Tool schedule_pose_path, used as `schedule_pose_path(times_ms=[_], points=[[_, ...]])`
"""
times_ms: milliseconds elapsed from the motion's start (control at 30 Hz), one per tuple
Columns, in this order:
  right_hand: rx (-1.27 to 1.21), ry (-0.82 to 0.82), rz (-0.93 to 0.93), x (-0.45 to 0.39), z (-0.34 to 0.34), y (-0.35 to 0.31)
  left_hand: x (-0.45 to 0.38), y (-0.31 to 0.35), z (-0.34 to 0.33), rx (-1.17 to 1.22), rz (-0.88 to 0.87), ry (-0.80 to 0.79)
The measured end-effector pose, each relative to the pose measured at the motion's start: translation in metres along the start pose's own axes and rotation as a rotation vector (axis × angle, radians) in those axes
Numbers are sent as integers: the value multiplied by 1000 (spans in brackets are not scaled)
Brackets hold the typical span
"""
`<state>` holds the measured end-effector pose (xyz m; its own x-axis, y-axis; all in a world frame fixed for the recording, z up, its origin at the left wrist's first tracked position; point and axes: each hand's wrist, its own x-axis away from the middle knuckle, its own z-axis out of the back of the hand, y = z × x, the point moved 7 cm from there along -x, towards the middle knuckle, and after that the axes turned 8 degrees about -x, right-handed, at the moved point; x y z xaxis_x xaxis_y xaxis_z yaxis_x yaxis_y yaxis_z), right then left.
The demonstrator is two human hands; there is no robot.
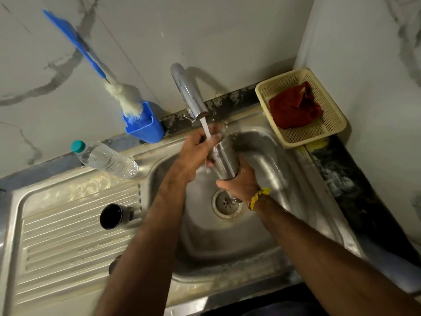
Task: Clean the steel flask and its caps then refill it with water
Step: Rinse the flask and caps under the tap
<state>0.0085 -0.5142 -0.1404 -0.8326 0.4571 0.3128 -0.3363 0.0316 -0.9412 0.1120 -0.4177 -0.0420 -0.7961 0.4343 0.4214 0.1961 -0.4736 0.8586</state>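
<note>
R hand (pixel 240 185) fingers curled round the lower end of the steel flask (pixel 224 159), L hand (pixel 197 150) fingers wrapped over its upper part, blurred, w/ the tap (pixel 189 92) stream hitting right at the L fingers, flask tilted over the sink (pixel 284 169) bowl above the drain (pixel 226 202). Out from the L hand: dark cap (pixel 114 216) lying on its side on the drainboard, clear water bottle (pixel 107 159) w/ teal lid, no label readable, blue holder (pixel 145 127) w/ bottle brush (pixel 124 96). Past the R hand, beige basket (pixel 328 106) w/ red cloth (pixel 295 107); yellow thread (pixel 258 198) on R wrist; no writing legible anywhere.
</note>
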Motion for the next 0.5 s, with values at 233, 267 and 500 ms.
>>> schedule_pose_path(times_ms=[233,267,500], points=[[80,-68,7,-8,10,-3,4,7,-12,-406,-283,-25],[87,-89,11,-11,8,-3,1,7,-11,-505,-297,-3],[49,-237,-22,-10,-4,-9,8,26,-4,-838,-464,112]])
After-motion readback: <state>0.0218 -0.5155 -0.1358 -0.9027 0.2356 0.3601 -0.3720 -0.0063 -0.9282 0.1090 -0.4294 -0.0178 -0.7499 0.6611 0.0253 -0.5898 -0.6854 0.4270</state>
